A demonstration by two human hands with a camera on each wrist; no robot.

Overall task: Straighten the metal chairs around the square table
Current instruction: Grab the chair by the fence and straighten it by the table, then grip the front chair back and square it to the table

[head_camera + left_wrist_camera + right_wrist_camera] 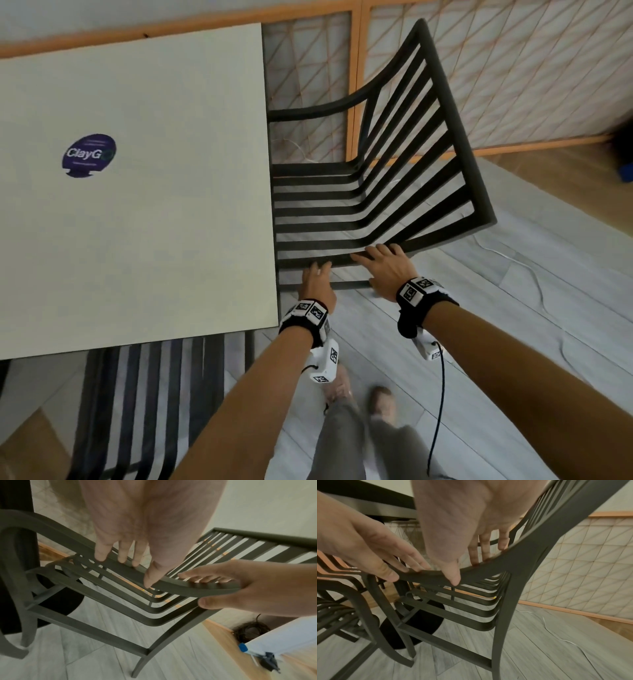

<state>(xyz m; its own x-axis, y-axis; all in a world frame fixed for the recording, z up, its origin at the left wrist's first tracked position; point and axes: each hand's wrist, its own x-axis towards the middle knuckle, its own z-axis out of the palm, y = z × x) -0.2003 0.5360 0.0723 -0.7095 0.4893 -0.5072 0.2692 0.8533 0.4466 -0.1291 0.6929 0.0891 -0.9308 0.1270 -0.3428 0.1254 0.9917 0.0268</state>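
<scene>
Two hands on one armrest (346,260) of the slatted metal chair (394,192), which sits at 3 o'clock of the square worktop (137,188), seat front tucked at its edge, backrest angled away toward 2 o'clock. Left hand (317,282) at the worktop end of the rail; right hand (385,270) just beside it, toward the backrest. Both lie palm-down. Left wrist view: left fingers (101,553) straight and spread, tips over the rail's far edge, thumb on the near edge. Right hand's fingers (485,550) extended over the top with the thumb (211,602) under the rail, so a loose wrap, not a clamp.

Judgement: gripping the near armrest with both hands gives leverage to swing or slide the chair square to the worktop without lifting; backrest looks skewed against the worktop edge, so the chair appears not yet straight.

Second slatted chair (154,404) at 6 o'clock, partly under the worktop. Round purple sticker (89,156) on the worktop. White cable (520,270) on the floor near 4 o'clock; could snag a chair leg.
</scene>
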